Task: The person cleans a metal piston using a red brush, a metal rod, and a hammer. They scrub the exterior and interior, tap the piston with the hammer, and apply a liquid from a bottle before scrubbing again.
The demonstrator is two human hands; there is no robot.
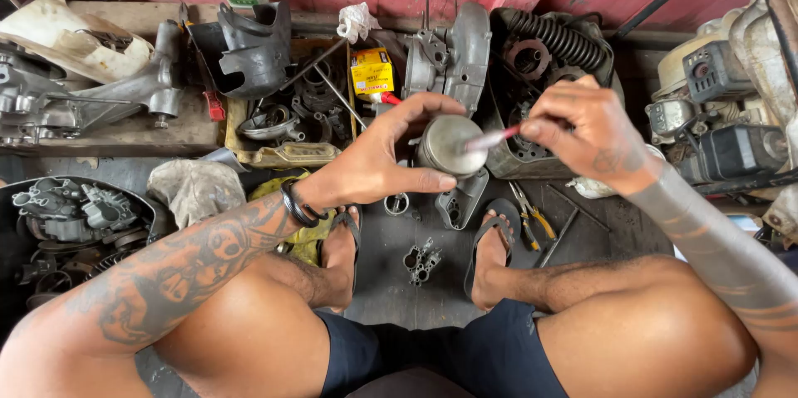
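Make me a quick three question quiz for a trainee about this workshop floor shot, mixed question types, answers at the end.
1. True or false: the left hand holds the round grey metal piston from the side.
2. Which does the right hand hold against the piston's top? A) a thin red-handled brush B) a hammer C) a tape measure
3. Fill in: the yellow-handled pliers lie on the floor beside the person's right ____.

Key
1. True.
2. A.
3. Foot, in a dark sandal; a small grey carburettor body lies between the two feet.
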